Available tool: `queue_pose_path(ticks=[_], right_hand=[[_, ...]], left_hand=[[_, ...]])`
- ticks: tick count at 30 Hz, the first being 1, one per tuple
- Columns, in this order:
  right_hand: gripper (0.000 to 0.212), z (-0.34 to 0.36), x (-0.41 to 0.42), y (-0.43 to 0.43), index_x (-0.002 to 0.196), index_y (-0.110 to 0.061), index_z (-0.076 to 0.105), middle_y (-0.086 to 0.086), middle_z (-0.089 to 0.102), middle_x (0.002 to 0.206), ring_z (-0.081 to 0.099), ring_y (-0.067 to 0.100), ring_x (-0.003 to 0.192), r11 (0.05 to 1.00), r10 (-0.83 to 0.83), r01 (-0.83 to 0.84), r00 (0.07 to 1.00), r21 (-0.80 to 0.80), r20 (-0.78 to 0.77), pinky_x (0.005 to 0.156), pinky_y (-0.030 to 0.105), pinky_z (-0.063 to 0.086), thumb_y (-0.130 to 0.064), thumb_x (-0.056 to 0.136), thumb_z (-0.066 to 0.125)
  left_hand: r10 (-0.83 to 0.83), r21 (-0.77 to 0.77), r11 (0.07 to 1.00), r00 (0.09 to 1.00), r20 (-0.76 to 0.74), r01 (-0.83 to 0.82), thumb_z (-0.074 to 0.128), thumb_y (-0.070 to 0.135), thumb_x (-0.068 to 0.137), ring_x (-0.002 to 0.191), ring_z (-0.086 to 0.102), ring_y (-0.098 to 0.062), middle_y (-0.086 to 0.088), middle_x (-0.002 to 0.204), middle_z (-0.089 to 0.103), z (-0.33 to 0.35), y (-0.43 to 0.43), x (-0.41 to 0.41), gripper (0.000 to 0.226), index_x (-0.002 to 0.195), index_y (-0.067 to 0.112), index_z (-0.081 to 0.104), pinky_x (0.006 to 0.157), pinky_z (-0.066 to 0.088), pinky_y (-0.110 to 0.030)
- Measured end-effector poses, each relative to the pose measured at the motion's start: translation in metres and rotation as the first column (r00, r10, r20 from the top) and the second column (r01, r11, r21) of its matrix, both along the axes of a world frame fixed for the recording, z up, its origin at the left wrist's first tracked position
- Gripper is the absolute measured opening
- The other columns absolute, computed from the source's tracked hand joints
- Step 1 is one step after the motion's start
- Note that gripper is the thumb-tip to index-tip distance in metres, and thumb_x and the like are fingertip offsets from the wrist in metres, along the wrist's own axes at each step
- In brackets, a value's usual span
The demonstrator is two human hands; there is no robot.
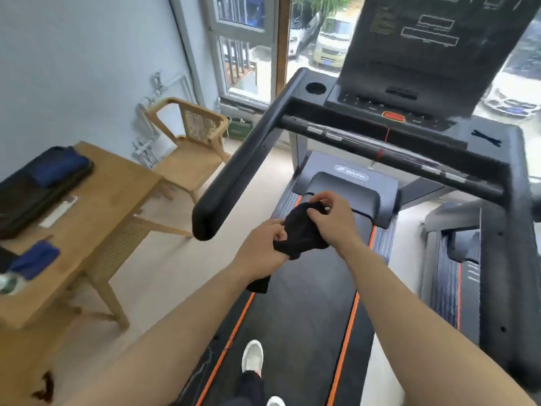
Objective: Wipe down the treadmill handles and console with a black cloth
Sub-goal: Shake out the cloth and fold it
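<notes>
Both hands hold a bunched black cloth (298, 232) above the treadmill belt (295, 312). My left hand (263, 247) grips its lower left part, and a tail of cloth hangs below that wrist. My right hand (330, 218) pinches the top of the cloth from the right. The left handle (243, 168), a thick black bar, ends just left of my hands. A front crossbar (380, 153) and the right handle (506, 230) frame the deck. The console (392, 104) with a red stop button and tall dark screen (433, 39) rises beyond.
A wooden table (96, 206) at left carries a black tray, blue cloths and a bottle. A wooden cane chair (193, 142) stands by the wall. A second treadmill (456, 259) sits at right. Windows show parked cars. My shoes (253, 358) stand on the belt.
</notes>
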State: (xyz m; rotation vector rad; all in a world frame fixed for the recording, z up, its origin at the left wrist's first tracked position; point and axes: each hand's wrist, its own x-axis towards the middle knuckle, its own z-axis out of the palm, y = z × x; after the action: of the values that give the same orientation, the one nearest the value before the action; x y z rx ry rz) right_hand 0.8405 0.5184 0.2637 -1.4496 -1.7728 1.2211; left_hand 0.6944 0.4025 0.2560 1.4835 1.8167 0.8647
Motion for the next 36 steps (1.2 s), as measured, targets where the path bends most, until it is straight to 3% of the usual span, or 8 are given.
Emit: queue_pose_path(ticks=[4, 11, 15, 18, 23, 27, 30, 36], right_hand=[[0.034, 0.003, -0.026, -0.058, 0.106, -0.029, 0.063, 0.007, 0.07, 0.102, 0.068, 0.021, 0.088, 0.912, 0.101, -0.225, 0.934, -0.344, -0.343, 0.075, 0.034, 0.058, 0.001, 0.091, 0.063], [0.025, 0.014, -0.088, -0.177, 0.083, -0.005, 0.067, 0.017, 0.072, 0.078, 0.068, 0.027, 0.077, 0.631, 0.368, -0.599, 0.791, -0.493, -0.489, 0.08, 0.039, 0.057, 0.013, 0.086, 0.049], [0.019, 0.027, -0.116, -0.238, 0.08, -0.002, 0.063, 0.022, 0.07, 0.082, 0.067, 0.03, 0.075, 0.463, 0.508, -0.746, 0.666, -0.479, -0.546, 0.073, 0.045, 0.058, 0.006, 0.09, 0.05], [0.016, 0.032, -0.133, -0.268, 0.084, 0.0, 0.063, 0.024, 0.072, 0.085, 0.069, 0.029, 0.077, 0.414, 0.545, -0.785, 0.619, -0.461, -0.565, 0.074, 0.04, 0.058, 0.004, 0.092, 0.05], [0.011, 0.027, -0.151, -0.299, 0.095, -0.004, 0.07, 0.012, 0.073, 0.092, 0.069, 0.019, 0.082, 0.484, 0.621, -0.77, 0.637, -0.416, -0.456, 0.063, 0.025, 0.056, 0.001, 0.093, 0.06], [0.006, 0.005, -0.168, -0.324, 0.096, -0.012, 0.073, -0.002, 0.067, 0.075, 0.064, 0.01, 0.068, 0.565, 0.582, -0.725, 0.689, -0.395, -0.432, 0.053, 0.022, 0.048, -0.011, 0.091, 0.07], [0.018, -0.026, -0.187, -0.345, 0.103, -0.008, 0.074, -0.001, 0.067, 0.077, 0.064, 0.013, 0.07, 0.605, 0.558, -0.709, 0.702, -0.362, -0.442, 0.054, 0.024, 0.05, -0.022, 0.093, 0.072], [0.018, -0.133, -0.235, -0.432, 0.096, -0.013, 0.075, 0.003, 0.069, 0.086, 0.063, 0.019, 0.078, 0.757, 0.46, -0.598, 0.774, -0.264, -0.435, 0.069, 0.034, 0.052, -0.028, 0.098, 0.065]], left_hand=[[0.177, -0.171, 0.971, 0.982, 0.059, -0.165, 0.081, 0.017, 0.067, 0.078, 0.059, -0.015, 0.009, 0.081, 0.06, -0.012, -0.082, -0.001, 0.03, 0.069, 0.028, 0.052, 0.068, 0.045, -0.029], [0.506, -0.424, 0.845, 0.746, 0.433, -0.327, 0.076, 0.03, 0.089, 0.091, 0.071, -0.017, -0.003, 0.107, 0.07, 0.008, -0.235, -0.017, 0.068, 0.14, 0.045, 0.033, 0.079, 0.05, -0.025], [0.59, -0.367, 0.799, 0.742, 0.319, -0.477, 0.067, 0.024, 0.097, 0.073, 0.07, -0.015, 0.005, 0.083, 0.07, 0.013, -0.295, -0.026, 0.025, 0.121, 0.019, 0.066, 0.068, 0.048, -0.022], [0.676, -0.308, 0.724, 0.723, 0.143, -0.617, 0.075, 0.027, 0.09, 0.076, 0.059, -0.016, 0.001, 0.083, 0.063, 0.011, -0.328, -0.035, 0.017, 0.097, 0.012, 0.072, 0.068, 0.045, -0.03], [0.682, -0.355, 0.672, 0.73, -0.045, -0.65, 0.072, 0.04, 0.078, 0.106, 0.058, -0.019, 0.003, 0.107, 0.062, -0.002, -0.38, -0.06, 0.026, 0.097, 0.022, 0.069, 0.097, 0.049, -0.046], [0.682, -0.383, 0.663, 0.73, -0.047, -0.643, 0.067, 0.015, 0.09, 0.101, 0.063, -0.022, -0.003, 0.107, 0.066, -0.026, -0.418, -0.087, 0.014, 0.102, 0.018, 0.06, 0.081, 0.054, -0.035], [0.728, -0.344, 0.639, 0.685, -0.019, -0.688, 0.061, 0.021, 0.1, 0.099, 0.063, -0.018, 0.0, 0.107, 0.066, -0.059, -0.456, -0.115, 0.014, 0.114, 0.02, 0.063, 0.075, 0.049, -0.027], [0.822, -0.143, 0.545, 0.56, -0.107, -0.826, 0.052, 0.038, 0.104, 0.081, 0.061, -0.017, 0.005, 0.082, 0.065, -0.166, -0.571, -0.184, 0.027, 0.084, 0.024, 0.065, 0.065, 0.043, -0.031]])
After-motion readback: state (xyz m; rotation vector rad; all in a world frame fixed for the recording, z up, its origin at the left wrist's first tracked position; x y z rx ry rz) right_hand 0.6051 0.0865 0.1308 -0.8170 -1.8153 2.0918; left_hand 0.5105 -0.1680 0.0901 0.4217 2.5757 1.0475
